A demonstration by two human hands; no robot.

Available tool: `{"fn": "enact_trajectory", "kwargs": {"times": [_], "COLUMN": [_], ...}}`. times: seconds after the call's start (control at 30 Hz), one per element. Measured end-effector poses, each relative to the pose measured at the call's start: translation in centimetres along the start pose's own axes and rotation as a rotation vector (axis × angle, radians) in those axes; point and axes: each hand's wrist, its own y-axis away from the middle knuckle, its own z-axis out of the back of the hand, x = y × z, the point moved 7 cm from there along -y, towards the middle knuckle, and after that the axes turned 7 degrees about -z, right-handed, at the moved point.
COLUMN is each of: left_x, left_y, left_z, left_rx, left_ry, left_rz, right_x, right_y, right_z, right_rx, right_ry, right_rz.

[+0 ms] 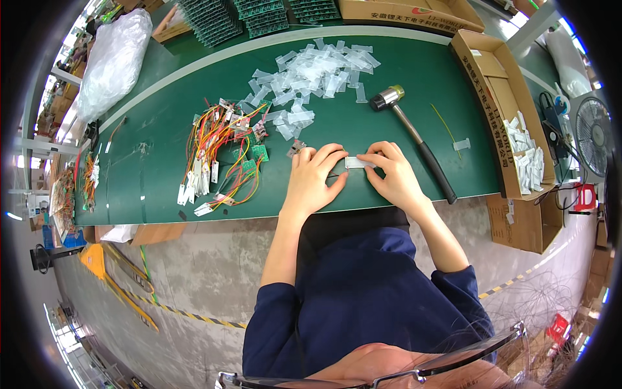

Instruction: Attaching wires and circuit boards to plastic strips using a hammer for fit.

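Note:
A small white flat rectangular piece [354, 163] lies at the table's near edge between my two hands. My right hand [395, 178] has its thumb and fingertips on the piece's right end. The curled fingers of my left hand [312, 180] are at its left end, index fingertip against the edge and thumb just below. A thin dark strip shows between that thumb and index finger; I cannot make out what it is. Beside the left fingers lies a small metal-and-board part [297, 148]. Beyond them, a heap of clear plastic pieces [317, 71] spreads over the table.
A bundle of red and yellow wires [217, 136] with white ends and green boards lies left. Right are a mallet [414, 133], a yellow-green wire [444, 123] and a cardboard tray [483, 97] holding white pieces [528, 159]. Stacked green circuit boards [210, 23] stand behind.

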Motion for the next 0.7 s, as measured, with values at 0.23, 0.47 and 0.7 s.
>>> {"fn": "enact_trajectory", "kwargs": {"times": [0.23,0.47,0.7], "left_x": [0.1,0.0,0.0], "left_y": [0.2,0.0,0.0], "left_z": [0.1,0.0,0.0], "left_rx": [-0.01,-0.004,-0.003], "left_ry": [-0.001,0.007,0.004], "left_rz": [0.004,-0.002,0.001], "right_x": [-0.4,-1.4,-2.5], "right_y": [0.1,1.1,1.2], "right_z": [3.0,4.3,2.0], "right_rx": [-0.049,-0.182,-0.186], "right_ry": [0.042,0.301,0.217], "right_rz": [-0.011,-0.023,-0.154]}}
